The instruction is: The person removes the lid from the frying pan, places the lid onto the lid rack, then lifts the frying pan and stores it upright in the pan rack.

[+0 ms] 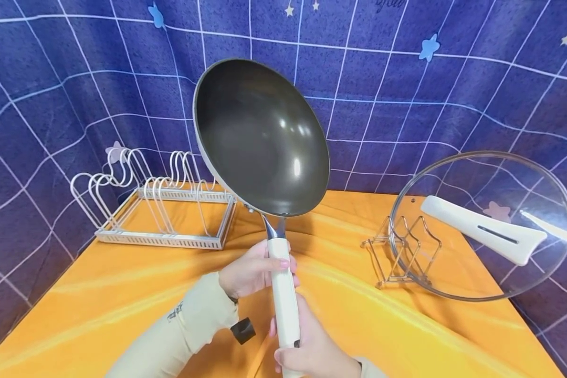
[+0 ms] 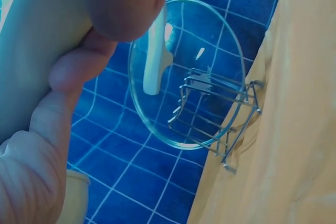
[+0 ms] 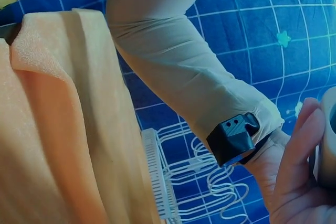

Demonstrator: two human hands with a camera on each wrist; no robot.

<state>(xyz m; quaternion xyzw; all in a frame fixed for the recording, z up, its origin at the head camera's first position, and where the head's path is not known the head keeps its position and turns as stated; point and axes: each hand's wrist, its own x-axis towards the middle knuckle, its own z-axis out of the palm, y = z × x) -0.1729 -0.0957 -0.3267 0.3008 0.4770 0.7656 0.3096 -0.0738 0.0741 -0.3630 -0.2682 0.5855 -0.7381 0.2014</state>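
A frying pan (image 1: 260,139) with a dark inside and a pale rim is held up tilted in the head view, its inside facing the camera. My left hand (image 1: 248,270) grips the white handle (image 1: 283,299) just below its metal neck, thumb across the front. Lower down, my right hand (image 1: 318,344) grips the same handle near its end. The handle hides part of the fingers of both hands. The pan is clear of the orange cloth beneath.
A white wire dish rack (image 1: 160,241) stands at the left. At the right, a glass lid (image 1: 477,283) with a white handle (image 1: 482,228) stands upright in a small metal wire rack (image 1: 401,278). An orange cloth (image 1: 382,331) covers the table; a blue checked curtain (image 1: 373,115) hangs behind.
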